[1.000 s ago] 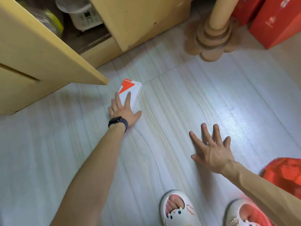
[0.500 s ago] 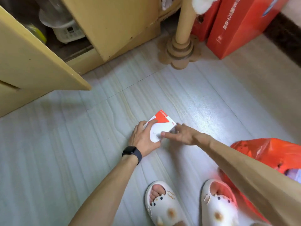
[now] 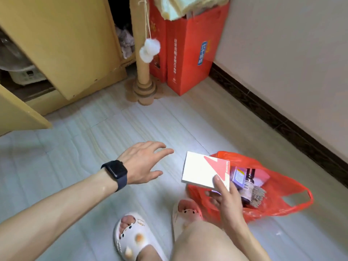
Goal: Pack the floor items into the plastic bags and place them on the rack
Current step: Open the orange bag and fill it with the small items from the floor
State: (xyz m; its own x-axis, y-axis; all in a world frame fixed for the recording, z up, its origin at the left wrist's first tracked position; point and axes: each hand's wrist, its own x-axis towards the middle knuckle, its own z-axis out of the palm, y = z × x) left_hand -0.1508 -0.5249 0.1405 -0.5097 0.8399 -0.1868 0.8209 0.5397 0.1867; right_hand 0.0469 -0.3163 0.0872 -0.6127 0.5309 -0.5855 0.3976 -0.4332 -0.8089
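The right hand (image 3: 228,202) is pinching a flat box (image 3: 201,169) by its near corner, thumb on top and fingers curled underneath. It is holding the box tilted, just above the near edge of the bag's (image 3: 282,187) open mouth. The left hand (image 3: 143,162) is hanging over the floor (image 3: 94,147) to the left, apart from the box, with fingers spread and holding nothing; a dark watch (image 3: 115,173) is sitting on its wrist.

The box is smooth white card with a red triangle across one corner. The bag is thin, crinkled red plastic with loop handles, lying on the floor. A dark bottle (image 3: 248,185) and a small purple carton (image 3: 238,176) are lying inside it.

The floor is pale, glossy tile with faint grain. Two white slippers (image 3: 130,236) are standing on it beside the bag. Beyond, a yellow wooden cabinet (image 3: 66,44) is standing open. Next to it is a turned post (image 3: 143,72) with white pom-poms (image 3: 149,49) dangling, then tall red cartons (image 3: 190,53) against a plain wall (image 3: 282,53) with dark skirting (image 3: 273,113).
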